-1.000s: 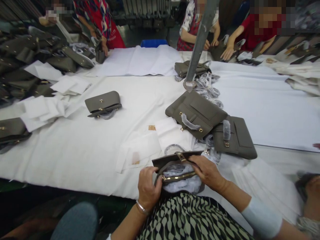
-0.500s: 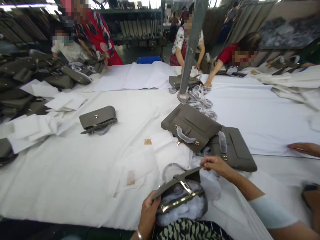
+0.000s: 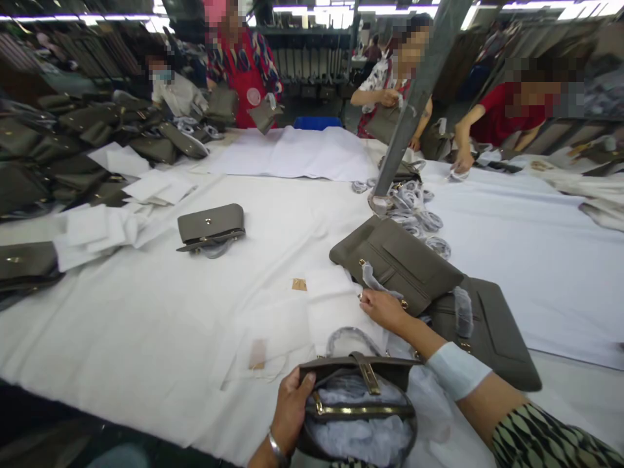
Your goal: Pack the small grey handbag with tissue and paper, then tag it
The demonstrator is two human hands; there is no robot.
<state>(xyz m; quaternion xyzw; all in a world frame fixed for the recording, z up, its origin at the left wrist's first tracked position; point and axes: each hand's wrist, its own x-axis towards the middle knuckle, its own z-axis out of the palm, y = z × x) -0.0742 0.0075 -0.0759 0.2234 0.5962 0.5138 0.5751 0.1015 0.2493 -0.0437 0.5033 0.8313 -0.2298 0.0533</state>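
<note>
My left hand (image 3: pixel 291 404) grips the near-side grey-brown bag (image 3: pixel 336 372) at the left end of its raised flap, thumb on top, fingers tucked out of sight. The bag sits right in front of me at the table's near edge, mouth upward, and pale crinkled stuffing (image 3: pixel 361 437) shows on either side of the gold zip (image 3: pixel 365 411). I judge it light for its bulk: the stuffing looks airy and should give if squeezed, while the flap seems firm enough to steady the whole bag by its edge. The corner where my thumb lies looks like a sound hold; the smooth face may slide a little, and the gold clasp (image 3: pixel 369 377) could scratch, so fingers belong on the leather. The film-wrapped handle (image 3: pixel 358 330) stands beyond the flap, probably slippery to lift by.

My right hand (image 3: pixel 383 309) reaches farther, fingers curled together beside the upper flat-lying bag (image 3: pixel 404 260), above white sheets (image 3: pixel 334 305); I cannot tell whether the fingertips pinch anything. That bag overlaps a second lying bag (image 3: pixel 497 331); both look flatter and are likely best taken by their sides.

Beyond them lie wrapped coils (image 3: pixel 414 211) by a slanted post (image 3: pixel 414 110), and past those, co-workers stand at the table's far side.
</note>
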